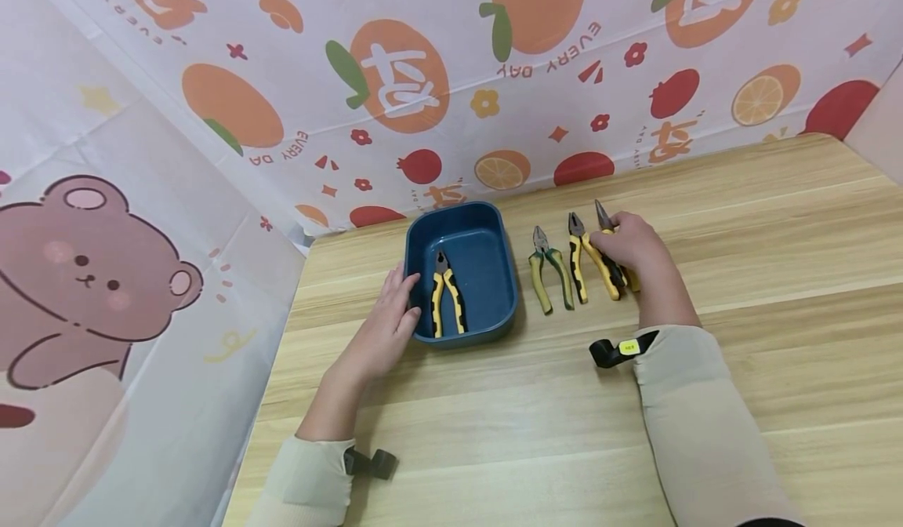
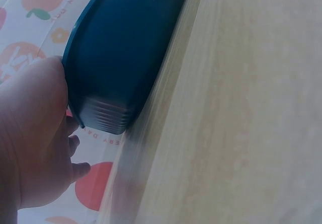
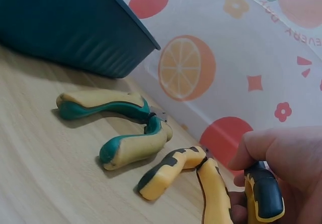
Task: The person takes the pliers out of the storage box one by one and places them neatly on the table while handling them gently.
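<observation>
My left hand [image 1: 386, 319] rests against the left side of a blue rectangular bin [image 1: 502, 276], its fingertips at the rim. Inside lie pliers with yellow and black handles [image 1: 439, 296], jaws pointing away. At the right, my right hand [image 1: 638, 243] holds needle-nose pliers [image 1: 603, 215]; their pointed jaws stick out past the fingers. One black and yellow handle [image 3: 267, 196] shows below that hand in the right wrist view. Just left of it lie another yellow and black pair of pliers [image 1: 575, 264] and green-handled pliers [image 1: 538, 276], both with handles spread.
Everything stands on a light wood-grain table [image 1: 494, 433]. A fruit-print cloth [image 1: 451, 80] hangs along its back edge, close behind the bin. A bear-print cloth [image 1: 106, 276] runs down the left side.
</observation>
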The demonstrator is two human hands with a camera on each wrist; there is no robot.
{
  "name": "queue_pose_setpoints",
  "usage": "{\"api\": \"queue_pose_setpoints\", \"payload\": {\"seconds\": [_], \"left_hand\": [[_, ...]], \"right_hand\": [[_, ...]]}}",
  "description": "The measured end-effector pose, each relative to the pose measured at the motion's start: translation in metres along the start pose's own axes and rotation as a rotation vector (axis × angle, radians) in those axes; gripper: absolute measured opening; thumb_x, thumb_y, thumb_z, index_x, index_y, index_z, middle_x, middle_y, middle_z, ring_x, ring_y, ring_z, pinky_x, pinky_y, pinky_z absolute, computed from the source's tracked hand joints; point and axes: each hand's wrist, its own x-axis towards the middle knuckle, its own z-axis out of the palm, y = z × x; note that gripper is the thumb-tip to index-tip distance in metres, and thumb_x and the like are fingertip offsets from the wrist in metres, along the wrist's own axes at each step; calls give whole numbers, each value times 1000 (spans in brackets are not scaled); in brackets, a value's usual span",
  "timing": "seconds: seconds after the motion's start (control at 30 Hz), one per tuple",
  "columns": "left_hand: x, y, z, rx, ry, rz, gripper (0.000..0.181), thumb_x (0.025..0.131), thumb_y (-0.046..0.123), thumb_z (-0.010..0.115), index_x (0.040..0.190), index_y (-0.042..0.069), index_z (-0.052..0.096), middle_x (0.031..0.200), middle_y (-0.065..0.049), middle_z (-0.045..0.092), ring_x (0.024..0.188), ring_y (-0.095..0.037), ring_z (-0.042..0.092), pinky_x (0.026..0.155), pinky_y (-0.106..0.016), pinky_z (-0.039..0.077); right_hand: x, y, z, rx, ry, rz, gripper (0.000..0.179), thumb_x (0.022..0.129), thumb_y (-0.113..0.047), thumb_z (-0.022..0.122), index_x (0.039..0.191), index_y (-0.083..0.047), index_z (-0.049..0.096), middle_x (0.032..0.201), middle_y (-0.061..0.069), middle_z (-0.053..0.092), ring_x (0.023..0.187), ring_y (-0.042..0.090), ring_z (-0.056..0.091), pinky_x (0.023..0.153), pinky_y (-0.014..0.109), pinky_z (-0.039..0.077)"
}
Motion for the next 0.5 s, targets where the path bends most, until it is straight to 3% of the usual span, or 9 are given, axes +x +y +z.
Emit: {"api": "queue_pose_setpoints", "payload": {"seconds": [0.23,0.5], "left_hand": [[0,0,2,5,-2,-9,57,104,30,36,158,20,20,166,9,-9,154,-23,-4,121,-55,15],[-1,1,1,6,4,-14,57,104,30,36,158,20,20,165,11,-8,154,-23,-4,121,-54,15]], "right_hand": [[-1,6,-3,-1,9,27,57,93,-38,53,132,3,47,122,26,52,100,37,53,82,45,48],[-4,9,-5,-35,52,42,53,88,-33,60,127,2,51,114,23,55,94,35,55,75,41,47]]}}
